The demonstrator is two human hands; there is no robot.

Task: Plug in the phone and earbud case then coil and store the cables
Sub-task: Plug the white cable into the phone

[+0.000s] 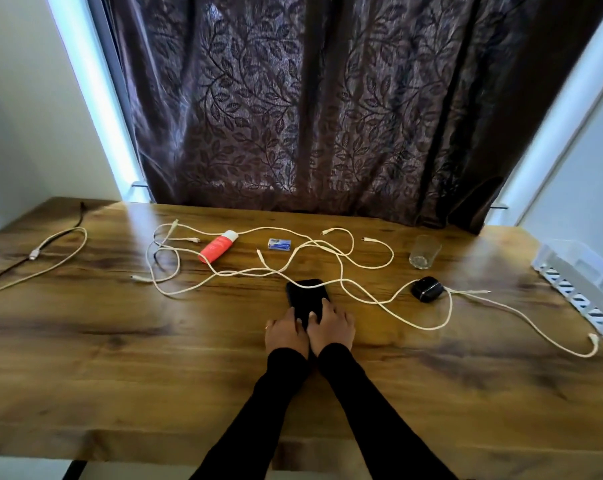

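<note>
Both hands [308,329] grip the phone's [305,296] near end.

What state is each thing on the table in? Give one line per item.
Phone: flat, face down, both hands on its near end.
Earbud case: closed, on table.
White cables: uncoiled, tangled.
Glass: upright, looks empty.
Red tube: lying down, capped.
Left hand: touching phone.
Right hand: touching phone.
</note>
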